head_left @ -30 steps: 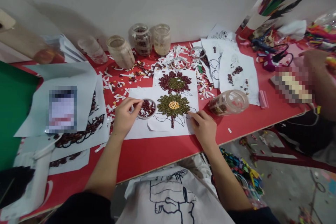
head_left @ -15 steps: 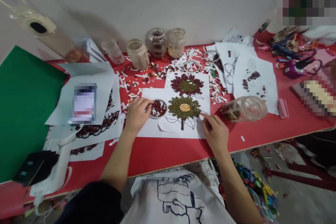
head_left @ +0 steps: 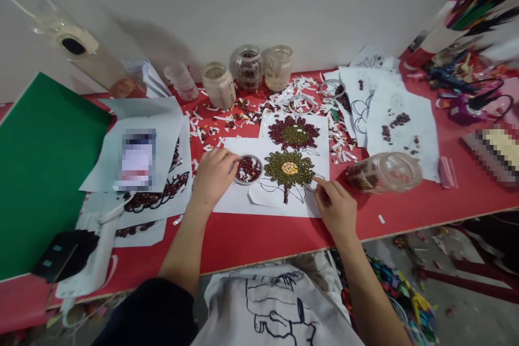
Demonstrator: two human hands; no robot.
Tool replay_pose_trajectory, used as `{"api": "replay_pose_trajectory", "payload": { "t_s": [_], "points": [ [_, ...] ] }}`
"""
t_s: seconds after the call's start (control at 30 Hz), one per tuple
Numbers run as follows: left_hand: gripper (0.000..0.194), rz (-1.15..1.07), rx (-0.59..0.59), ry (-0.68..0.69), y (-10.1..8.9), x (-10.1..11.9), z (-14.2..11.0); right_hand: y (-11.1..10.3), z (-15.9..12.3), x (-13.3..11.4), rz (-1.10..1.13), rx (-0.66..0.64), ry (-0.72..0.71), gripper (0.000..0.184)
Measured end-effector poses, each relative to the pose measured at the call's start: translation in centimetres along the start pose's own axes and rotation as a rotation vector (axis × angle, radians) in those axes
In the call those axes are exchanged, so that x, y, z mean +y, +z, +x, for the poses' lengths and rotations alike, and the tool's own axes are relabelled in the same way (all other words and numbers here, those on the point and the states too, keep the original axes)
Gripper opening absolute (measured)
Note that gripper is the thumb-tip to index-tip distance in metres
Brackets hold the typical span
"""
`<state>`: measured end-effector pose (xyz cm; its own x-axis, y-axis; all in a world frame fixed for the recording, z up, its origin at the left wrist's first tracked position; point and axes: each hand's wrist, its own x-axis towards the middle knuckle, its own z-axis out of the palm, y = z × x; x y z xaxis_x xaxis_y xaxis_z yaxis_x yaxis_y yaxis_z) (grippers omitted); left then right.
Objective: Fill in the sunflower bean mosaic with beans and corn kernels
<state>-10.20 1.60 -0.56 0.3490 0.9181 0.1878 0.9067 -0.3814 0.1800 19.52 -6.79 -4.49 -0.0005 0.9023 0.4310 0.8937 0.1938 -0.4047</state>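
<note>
On white paper (head_left: 229,203) lies a flower picture made of beans: a green-bean flower (head_left: 273,168) with a yellow centre (head_left: 290,168), and above it a dark red-bean flower (head_left: 276,132) with a green middle. A shallow round lid (head_left: 248,169) left of the green flower holds red beans and white scraps. My left hand (head_left: 215,175) is closed at the lid's left rim, thumb and fingers pinched on it; a small bean between them could not be seen. My right hand (head_left: 335,203) stretches its index finger to the green flower's right edge, the other fingers loosely curled.
Glass jars (head_left: 219,85) stand along the wall. Paper shreds and beans (head_left: 302,86) litter the red table (head_left: 243,238). An open jar (head_left: 377,172) lies on its side at the right. A phone (head_left: 135,159) rests on papers at the left, near a power strip (head_left: 87,265).
The whole view has shifted slightly, so everything appears a little further right. Both hands keep nearly the same places at the lid and the green flower.
</note>
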Motion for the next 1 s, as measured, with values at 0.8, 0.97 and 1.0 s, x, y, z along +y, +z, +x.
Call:
{"api": "replay_pose_trajectory", "payload": {
  "t_s": [0.8, 0.97, 1.0],
  "points": [
    [0.031, 0.072, -0.123, 0.018, 0.2, 0.4, 2.6, 0.2, 0.0, 0.1, 0.019, -0.054, 0.008, 0.026],
    [0.022, -0.046, -0.088, 0.05, 0.1, 0.7, 3.0, 0.1, 0.0, 0.0, 0.029, -0.073, 0.02, 0.026],
    [0.02, -0.07, -0.082, 0.058, 0.2, 1.1, 3.3, 0.1, 0.0, 0.0, 0.031, -0.075, 0.021, 0.026]
  ]
}}
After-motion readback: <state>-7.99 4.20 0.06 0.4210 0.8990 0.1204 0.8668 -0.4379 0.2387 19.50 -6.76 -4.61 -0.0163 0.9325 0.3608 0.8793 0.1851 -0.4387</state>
